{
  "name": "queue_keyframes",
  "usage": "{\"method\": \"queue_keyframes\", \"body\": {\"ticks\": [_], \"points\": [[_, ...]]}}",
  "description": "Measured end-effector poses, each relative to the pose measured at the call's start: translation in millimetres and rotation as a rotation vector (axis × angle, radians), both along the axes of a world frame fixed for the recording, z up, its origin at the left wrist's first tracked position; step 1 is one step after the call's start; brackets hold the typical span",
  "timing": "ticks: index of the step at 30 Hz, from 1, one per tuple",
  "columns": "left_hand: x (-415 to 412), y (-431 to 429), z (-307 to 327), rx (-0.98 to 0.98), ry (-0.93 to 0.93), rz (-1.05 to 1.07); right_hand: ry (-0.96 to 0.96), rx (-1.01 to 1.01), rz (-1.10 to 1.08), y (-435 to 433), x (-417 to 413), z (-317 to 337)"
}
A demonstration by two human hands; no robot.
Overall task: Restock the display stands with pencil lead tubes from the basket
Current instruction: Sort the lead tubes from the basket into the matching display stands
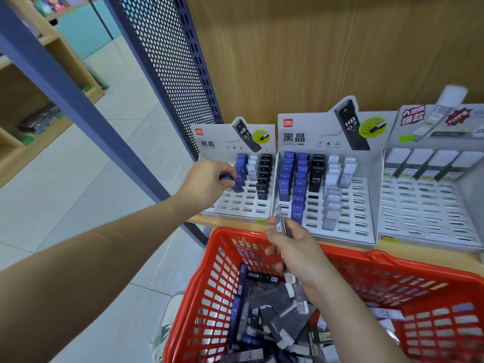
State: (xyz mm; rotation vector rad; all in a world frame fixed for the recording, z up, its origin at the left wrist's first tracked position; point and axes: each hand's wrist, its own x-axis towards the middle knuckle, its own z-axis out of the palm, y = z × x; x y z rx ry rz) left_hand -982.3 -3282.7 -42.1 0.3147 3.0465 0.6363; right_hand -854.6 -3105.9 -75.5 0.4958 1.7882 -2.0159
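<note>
My left hand (207,183) pinches a blue lead tube (233,183) over the slots of the left display stand (235,205), beside its blue column. My right hand (290,247) grips a clear grey lead tube (281,222), held upright above the far rim of the red basket (209,271). Inside the basket lie several loose tubes (272,326) in blue, black and grey. The middle display stand (361,205) holds columns of blue, black and clear tubes, with many bare slots toward its front.
A third display stand (429,205) on the right holds one back row of white-capped tubes. All stands sit on a wooden shelf (408,255) with a wood back panel. A blue perforated metal upright (167,56) stands left of the shelf, with tiled floor beyond.
</note>
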Motion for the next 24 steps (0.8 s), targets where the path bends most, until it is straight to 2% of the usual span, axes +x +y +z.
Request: {"method": "queue_keyframes", "body": {"ticks": [6, 9, 13, 18, 20, 21, 23, 24], "points": [[-2.0, 2.6, -3.8, -0.254, 0.033, -0.246, -0.054, -0.161, -0.072, 3.8, -2.5, 6.2], [-3.5, 6.5, -5.7, -0.249, 0.055, -0.224, -0.093, -0.393, -0.123, 8.1, -3.9, 11.3], [-3.6, 9.3, -7.2, -0.171, 0.074, -0.091, -0.115, -0.612, -0.097, 10.0, -4.5, 23.9], [-4.4, 9.4, 0.0, -0.21, 0.14, -0.068, -0.076, -0.78, -0.132, 4.9, -9.9, 39.8], [6.0, 18.1, 15.5, -0.082, 0.06, 0.018, -0.048, -0.822, -0.218, 3.7, -14.5, 48.5], [16.2, 25.7, 27.2, 0.094, -0.072, 0.064, -0.027, -0.838, -0.277, 3.9, -17.2, 53.9], [44.9, 42.8, 53.8, 0.502, -0.463, 0.076, 0.041, -0.835, -0.424, 7.4, -22.0, 64.6], [59.9, 50.1, 66.0, 0.596, -0.604, 0.044, 0.083, -0.817, -0.503, 10.5, -23.0, 70.1]]}}
